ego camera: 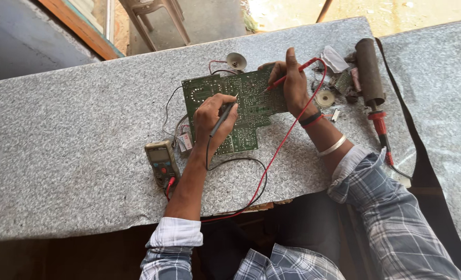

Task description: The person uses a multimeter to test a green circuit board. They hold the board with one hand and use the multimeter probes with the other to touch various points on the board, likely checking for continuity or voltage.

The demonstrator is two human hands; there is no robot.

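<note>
One small screen, on the meter

The multimeter (161,162) lies on the grey speckled table (65,155), just left of the person's left forearm; its rectangular screen (158,154) sits at the upper end of the olive-and-black case, pale grey-green, its contents too small to tell.

Both hands — left (213,118), right (291,79) — pinch grip.

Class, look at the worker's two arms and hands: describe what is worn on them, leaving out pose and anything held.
Both arms wear blue-grey and white plaid shirt sleeves, cuffs turned back to show white lining. The left hand and its wrist are bare of ornament. The right hand has a dark wristband with a red thread and, higher up, a silver metal bangle.
</note>
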